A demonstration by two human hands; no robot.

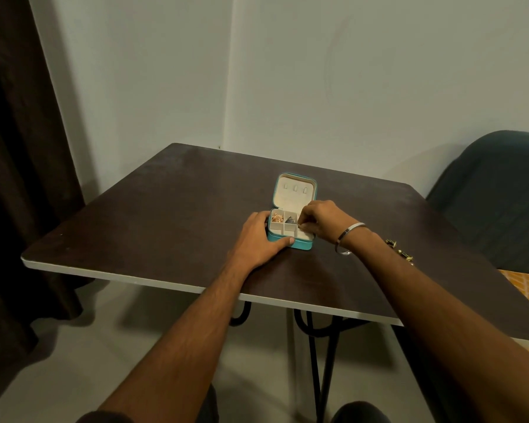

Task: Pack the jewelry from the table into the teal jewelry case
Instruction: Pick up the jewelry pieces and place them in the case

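Note:
The teal jewelry case [300, 246] lies open in the middle of the dark table [153, 215], its cream-lined lid [294, 192] standing up at the back. A gold piece [277, 217] fills the back left compartment and a dark piece [290, 220] the one beside it. My left hand [258, 238] grips the case's left side, thumb along its front wall. My right hand [319, 221] hovers over the right compartments with fingertips pinched together; whatever they hold is too small to make out. A beaded gold and dark piece [400, 250] lies on the table behind my right forearm.
A silver bangle [347, 238] circles my right wrist. A dark chair [495, 203] stands at the right beyond the table. A brown curtain [19, 148] hangs at the left. The table's white front edge [129, 280] runs diagonally below my arms.

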